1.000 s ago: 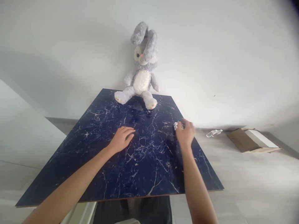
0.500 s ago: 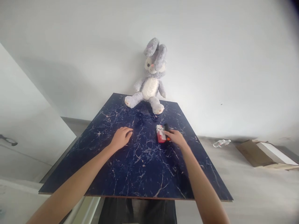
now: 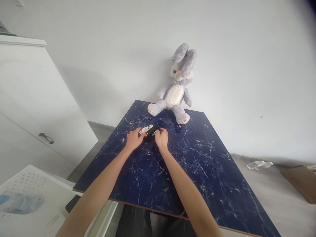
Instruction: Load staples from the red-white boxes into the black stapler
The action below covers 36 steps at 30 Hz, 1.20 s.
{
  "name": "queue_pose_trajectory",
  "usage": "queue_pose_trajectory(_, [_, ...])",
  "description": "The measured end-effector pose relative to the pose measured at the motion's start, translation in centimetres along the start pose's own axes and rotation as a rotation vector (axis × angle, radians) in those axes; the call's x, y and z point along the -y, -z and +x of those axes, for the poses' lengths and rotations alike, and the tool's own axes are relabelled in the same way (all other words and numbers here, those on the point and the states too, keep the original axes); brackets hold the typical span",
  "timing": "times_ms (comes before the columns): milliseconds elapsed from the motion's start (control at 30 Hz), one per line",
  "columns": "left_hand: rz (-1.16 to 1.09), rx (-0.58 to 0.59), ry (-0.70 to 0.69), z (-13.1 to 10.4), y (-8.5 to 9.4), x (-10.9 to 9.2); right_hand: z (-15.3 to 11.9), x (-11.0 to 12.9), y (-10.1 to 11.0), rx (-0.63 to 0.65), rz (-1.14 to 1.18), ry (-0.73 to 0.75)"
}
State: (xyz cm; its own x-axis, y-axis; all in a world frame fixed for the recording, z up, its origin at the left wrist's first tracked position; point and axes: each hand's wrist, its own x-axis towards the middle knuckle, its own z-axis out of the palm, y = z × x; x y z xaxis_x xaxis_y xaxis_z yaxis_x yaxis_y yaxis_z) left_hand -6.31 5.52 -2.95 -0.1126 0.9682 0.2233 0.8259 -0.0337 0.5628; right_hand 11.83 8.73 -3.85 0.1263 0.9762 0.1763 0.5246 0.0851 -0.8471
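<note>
On the dark blue table (image 3: 197, 171), a small white and red box (image 3: 147, 129) lies slanted between my hands. Pressed along its near side is a slim black object with an orange end (image 3: 152, 129); its exact kind is too small to tell. My left hand (image 3: 134, 139) is closed at the left end of the pair, its thumb by the orange part. My right hand (image 3: 161, 138) curls its fingers at the black object's right side, where thin whitish pieces show by the thumb. The fingers partly cover both things.
A grey plush rabbit (image 3: 175, 95) sits at the table's back edge against the wall. A white cabinet (image 3: 49, 108) stands to the left. On the floor at right lie a clear plastic bottle (image 3: 259, 164) and a cardboard box (image 3: 301, 182).
My right hand has carried the box and black object leftward to my left hand, which now closes on them. They have turned to a slant. The camera view has swung left.
</note>
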Motion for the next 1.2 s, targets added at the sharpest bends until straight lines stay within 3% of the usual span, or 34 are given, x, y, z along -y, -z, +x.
queue_pose_trajectory(67, [-0.013,0.036,-0.038,0.2,0.0,0.4,1.1,-1.3,1.0,-0.027,-0.005,-0.012])
queue_pose_trajectory(133, [-0.031,0.071,-0.059,0.4,0.0,0.7,2.2,-2.4,1.7,0.052,0.018,0.057])
queue_pose_trajectory(267, [-0.080,0.115,-0.006,0.8,0.1,1.2,4.0,-3.9,1.4,0.244,0.057,0.254])
queue_pose_trajectory(367, [-0.125,0.102,0.017,1.1,0.1,1.5,5.0,-4.7,1.1,0.234,0.109,0.231])
queue_pose_trajectory(500, [-0.169,0.005,-0.003,1.3,-0.3,1.8,5.6,-5.3,1.7,0.174,0.178,0.178])
queue_pose_trajectory(667, [-0.182,-0.103,0.010,1.4,-0.7,2.4,5.8,-5.6,2.9,0.171,0.093,0.190])
queue_pose_trajectory(800, [-0.330,-0.235,0.048,1.4,-0.9,2.9,6.3,-5.8,4.7,0.147,0.045,0.178])
queue_pose_trajectory(1000, [-0.627,-0.397,0.155,1.9,-1.5,3.3,5.7,-4.1,6.3,0.300,-0.296,0.496])
queue_pose_trajectory(1200, [-0.953,-0.410,0.219,2.3,-1.2,3.1,4.6,-2.5,6.9,0.270,-0.599,0.549])
